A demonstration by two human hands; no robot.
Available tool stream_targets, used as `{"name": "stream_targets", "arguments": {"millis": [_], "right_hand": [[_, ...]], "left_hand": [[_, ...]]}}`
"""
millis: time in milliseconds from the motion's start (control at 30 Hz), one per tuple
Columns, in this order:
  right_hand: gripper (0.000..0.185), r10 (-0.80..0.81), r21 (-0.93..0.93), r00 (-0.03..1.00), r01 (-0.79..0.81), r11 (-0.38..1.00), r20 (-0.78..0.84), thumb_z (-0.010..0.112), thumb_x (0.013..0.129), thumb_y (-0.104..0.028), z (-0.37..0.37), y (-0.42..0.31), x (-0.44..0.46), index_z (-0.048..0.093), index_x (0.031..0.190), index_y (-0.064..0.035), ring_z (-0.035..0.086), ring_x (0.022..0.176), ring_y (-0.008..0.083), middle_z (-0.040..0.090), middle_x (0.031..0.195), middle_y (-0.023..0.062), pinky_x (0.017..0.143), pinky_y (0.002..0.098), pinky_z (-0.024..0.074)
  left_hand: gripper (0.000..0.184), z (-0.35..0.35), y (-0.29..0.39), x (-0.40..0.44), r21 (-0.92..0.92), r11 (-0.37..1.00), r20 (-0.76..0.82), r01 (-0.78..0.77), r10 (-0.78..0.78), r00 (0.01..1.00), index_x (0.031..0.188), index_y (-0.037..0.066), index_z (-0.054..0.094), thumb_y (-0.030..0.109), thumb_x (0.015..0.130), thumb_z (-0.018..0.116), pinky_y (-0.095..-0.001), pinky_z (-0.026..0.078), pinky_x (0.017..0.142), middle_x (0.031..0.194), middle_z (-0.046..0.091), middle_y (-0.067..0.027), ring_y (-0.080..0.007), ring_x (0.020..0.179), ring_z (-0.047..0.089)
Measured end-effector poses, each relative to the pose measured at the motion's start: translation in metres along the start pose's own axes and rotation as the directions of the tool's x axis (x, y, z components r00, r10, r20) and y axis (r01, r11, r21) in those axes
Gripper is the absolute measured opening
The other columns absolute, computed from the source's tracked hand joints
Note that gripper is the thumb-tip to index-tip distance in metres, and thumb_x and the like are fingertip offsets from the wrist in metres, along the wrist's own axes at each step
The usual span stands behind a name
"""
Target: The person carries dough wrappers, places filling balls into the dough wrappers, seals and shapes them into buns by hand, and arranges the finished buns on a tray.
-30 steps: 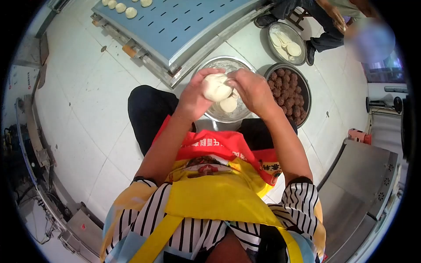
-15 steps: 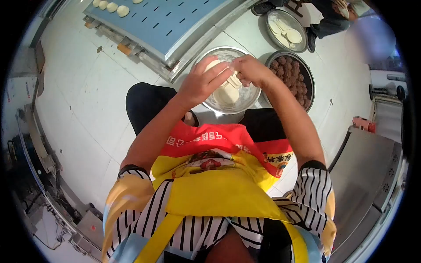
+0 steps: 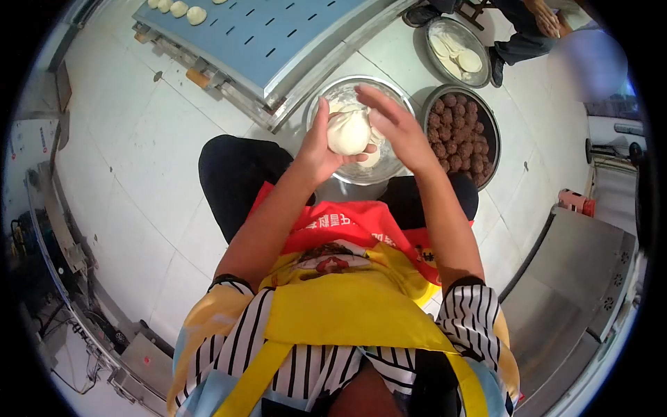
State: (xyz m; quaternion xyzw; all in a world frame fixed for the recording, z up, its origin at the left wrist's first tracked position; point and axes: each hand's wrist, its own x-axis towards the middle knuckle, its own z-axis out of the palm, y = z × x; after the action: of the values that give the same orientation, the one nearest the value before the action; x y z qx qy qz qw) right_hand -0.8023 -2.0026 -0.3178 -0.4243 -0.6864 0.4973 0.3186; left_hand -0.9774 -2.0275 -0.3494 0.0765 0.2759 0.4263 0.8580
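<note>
A round, pleated dough bun (image 3: 349, 134) rests in my left hand (image 3: 319, 154), whose fingers and thumb cup it from the side and below. My right hand (image 3: 400, 130) is just right of the bun, fingers stretched and apart; whether a fingertip touches the dough I cannot tell. Both hands are above a floury metal bowl (image 3: 393, 165). Flat dough wrappers (image 3: 370, 159) lie in the bowl, partly hidden by the hands and the bun.
Right of the bowl stands a basin of brown filling balls (image 3: 455, 132). Beyond it, another pan (image 3: 429, 59) holds dough wrappers, near a seated person's hand (image 3: 544, 17). A slotted blue tray (image 3: 236, 52) at upper left carries several buns (image 3: 196, 15). A metal cabinet (image 3: 556, 278) stands at right.
The hands have parted. My left hand has turned upward with the bun now showing in it, and my right hand has opened beside it. The view has shifted slightly.
</note>
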Motion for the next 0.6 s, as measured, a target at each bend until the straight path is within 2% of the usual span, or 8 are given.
{"name": "stream_targets", "arguments": {"millis": [33,67,167,200,300,433,533,600], "right_hand": [[0.064,-0.026,0.157,0.999,0.023,0.987,0.019,0.070,0.078,-0.025,0.008,-0.013,-0.005,0.044,0.134,-0.0069,0.049,0.121,0.0315,0.049,0.130,0.0191,0.102,0.0355,0.0357],[0.085,-0.106,-0.152,0.992,0.116,0.982,0.073,0.078,0.069,-0.026,0.017,-0.023,-0.008,0.035,0.139,-0.0057,0.047,0.123,0.0286,0.049,0.132,0.0178,0.103,0.0351,0.0349],[0.092,0.023,0.026,0.991,-0.020,0.999,-0.135,0.081,0.064,-0.023,0.022,-0.024,-0.012,0.033,0.139,-0.0041,0.045,0.125,0.0274,0.047,0.134,0.0170,0.102,0.0354,0.0357],[0.103,-0.021,0.045,0.982,0.030,0.999,-0.190,0.085,0.059,-0.025,0.023,-0.018,-0.011,0.027,0.142,-0.0039,0.042,0.127,0.0263,0.044,0.136,0.0180,0.103,0.0364,0.0365],[0.108,-0.094,0.065,0.978,0.108,0.992,-0.185,0.087,0.056,-0.024,0.031,-0.012,-0.015,0.025,0.142,-0.0036,0.041,0.128,0.0275,0.044,0.136,0.0194,0.104,0.0374,0.0362],[0.108,-0.112,0.279,0.985,0.145,0.949,-0.130,0.088,0.053,-0.024,0.028,-0.014,-0.018,0.027,0.140,-0.0033,0.044,0.125,0.0281,0.046,0.133,0.0187,0.103,0.0378,0.0362],[0.102,0.072,-0.155,0.967,-0.113,0.982,-0.244,0.088,0.051,-0.025,0.027,-0.037,-0.020,0.033,0.135,-0.0051,0.054,0.112,0.0243,0.056,0.120,0.0137,0.094,0.0342,0.0426],[0.094,-0.059,-0.110,0.965,0.031,0.993,-0.255,0.087,0.052,-0.027,0.024,-0.043,-0.021,0.039,0.130,-0.0056,0.057,0.105,0.0239,0.059,0.113,0.0123,0.090,0.0345,0.0447]], "left_hand": [[0.070,0.003,0.000,0.000,0.000,1.000,-0.044,0.018,-0.018,0.999,0.122,0.007,0.048,0.067,0.088,0.034,-0.0445,0.054,0.077,0.111,0.061,-0.0125,-0.0290,0.099,0.062],[0.073,0.007,-0.003,0.001,-0.023,1.000,-0.050,-0.007,0.006,0.999,0.123,0.006,0.047,0.068,0.088,0.032,-0.0431,0.052,0.081,0.114,0.060,-0.0124,-0.0275,0.102,0.060],[0.082,0.023,-0.012,0.006,-0.081,0.993,-0.059,-0.089,0.084,0.995,0.128,0.004,0.046,0.072,0.087,0.025,-0.0388,0.046,0.094,0.121,0.057,-0.0119,-0.0231,0.113,0.055],[0.081,0.030,-0.013,0.000,-0.097,0.990,0.017,-0.105,0.107,0.994,0.127,0.003,0.046,0.070,0.088,0.026,-0.0381,0.045,0.095,0.122,0.056,-0.0123,-0.0237,0.112,0.056],[0.079,0.031,-0.020,0.002,0.105,0.962,-0.030,-0.253,0.258,0.966,0.127,0.003,0.046,0.069,0.088,0.027,-0.0372,0.045,0.094,0.122,0.056,-0.0119,-0.0229,0.111,0.057],[0.077,0.038,-0.010,-0.010,0.130,0.983,-0.085,-0.132,0.143,0.986,0.127,0.004,0.045,0.069,0.088,0.030,-0.0372,0.045,0.094,0.121,0.056,-0.0096,-0.0210,0.110,0.056],[0.076,0.042,-0.021,-0.012,0.115,0.990,-0.118,-0.083,0.097,0.988,0.129,0.006,0.045,0.069,0.088,0.031,-0.0365,0.044,0.094,0.122,0.055,-0.0092,-0.0201,0.112,0.055],[0.075,0.043,-0.020,-0.014,0.165,0.974,-0.028,-0.154,0.161,0.987,0.129,0.008,0.045,0.069,0.088,0.032,-0.0361,0.044,0.094,0.122,0.055,-0.0085,-0.0191,0.112,0.054]]}}
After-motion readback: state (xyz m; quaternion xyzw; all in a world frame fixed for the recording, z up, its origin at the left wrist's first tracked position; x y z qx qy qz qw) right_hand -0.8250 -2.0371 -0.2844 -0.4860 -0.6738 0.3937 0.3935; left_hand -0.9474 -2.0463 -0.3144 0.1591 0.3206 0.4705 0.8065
